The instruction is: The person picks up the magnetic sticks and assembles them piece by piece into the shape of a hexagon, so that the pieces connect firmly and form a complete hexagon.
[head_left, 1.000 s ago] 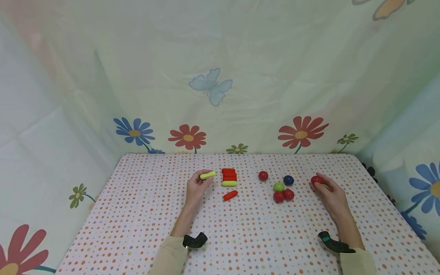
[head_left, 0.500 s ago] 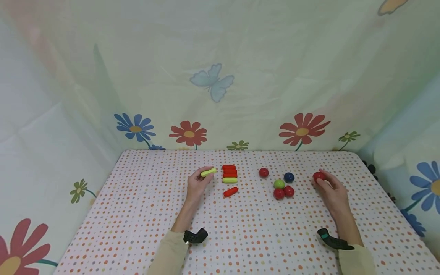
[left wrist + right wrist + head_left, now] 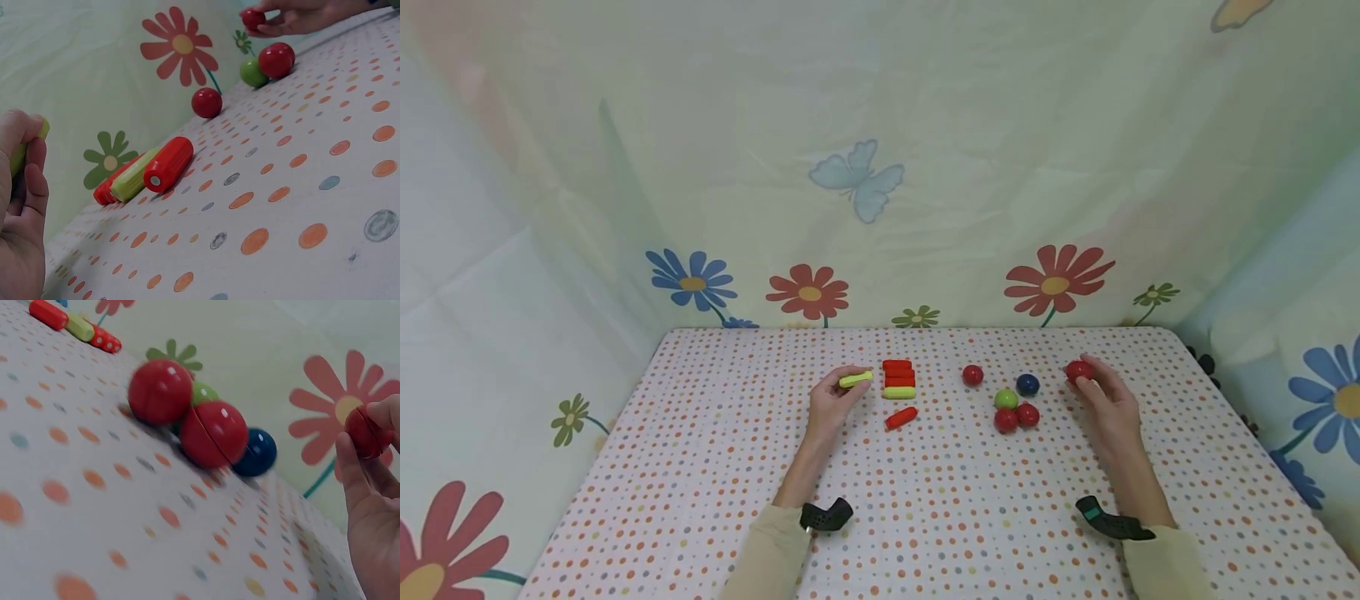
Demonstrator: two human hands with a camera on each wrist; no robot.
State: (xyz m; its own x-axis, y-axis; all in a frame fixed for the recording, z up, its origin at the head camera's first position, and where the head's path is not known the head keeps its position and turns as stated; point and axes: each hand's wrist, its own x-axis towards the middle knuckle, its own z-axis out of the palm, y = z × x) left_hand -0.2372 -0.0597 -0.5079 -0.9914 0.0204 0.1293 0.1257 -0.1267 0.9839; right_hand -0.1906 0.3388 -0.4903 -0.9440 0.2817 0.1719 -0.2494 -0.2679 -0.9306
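Observation:
My left hand (image 3: 831, 406) pinches a yellow-green cylinder (image 3: 855, 379) between thumb and fingers, left of a short stack-like row of cylinders. That row has two red cylinders (image 3: 898, 366) and a yellow-green cylinder (image 3: 899, 392); a slanted red cylinder (image 3: 901, 418) lies apart in front. On the right, my right hand (image 3: 1112, 408) holds a red ball (image 3: 1078, 372) by its fingertips, raised off the table in the right wrist view. A seam runs round this ball (image 3: 365, 432). Nearest to it is a dark blue ball (image 3: 1027, 384). In the left wrist view, the left hand's cylinder (image 3: 20, 153) is mostly hidden.
A green ball (image 3: 1006, 400) touches two red balls (image 3: 1006, 420) in a cluster. Another red ball (image 3: 973, 375) lies alone behind them. The table (image 3: 715, 467) has a dotted cloth, and a flowered curtain (image 3: 955, 200) hangs at its back and sides.
My right hand has moved slightly right, then back left and a little farther away with the red ball. My left hand stays almost still, its cylinder tilting slightly. The head view shifts slightly.

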